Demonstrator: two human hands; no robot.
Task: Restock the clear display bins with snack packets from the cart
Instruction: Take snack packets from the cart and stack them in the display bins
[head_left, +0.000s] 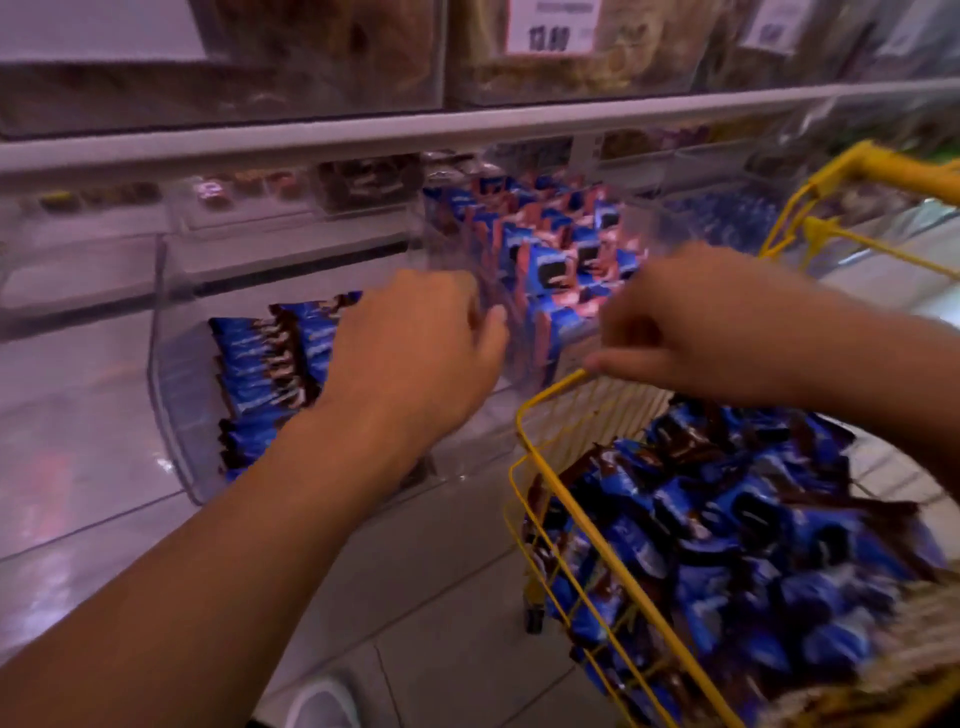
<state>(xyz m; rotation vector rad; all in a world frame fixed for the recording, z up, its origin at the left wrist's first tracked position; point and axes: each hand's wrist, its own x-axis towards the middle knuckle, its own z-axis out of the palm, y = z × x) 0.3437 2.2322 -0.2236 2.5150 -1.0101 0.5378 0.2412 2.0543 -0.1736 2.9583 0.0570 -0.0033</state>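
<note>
Your yellow cart (550, 410), lower right, is heaped with blue packets (727, 530); brand blurred. The clear bin (176, 415), centre left, holds packets on edge. Your left hand (410, 358) curls over them; grip unclear. Right hand (691, 332) looks curled above the cart rim. Tag (553, 26), top: "13.00".

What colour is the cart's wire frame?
Yellow: the cart has a yellow wire frame, shown clearly in the head view.

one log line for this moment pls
left hand: over clear bin of blue snack packets, grip unclear | right hand: above yellow cart rim, nothing visibly held | cart: heaped with packets
</note>
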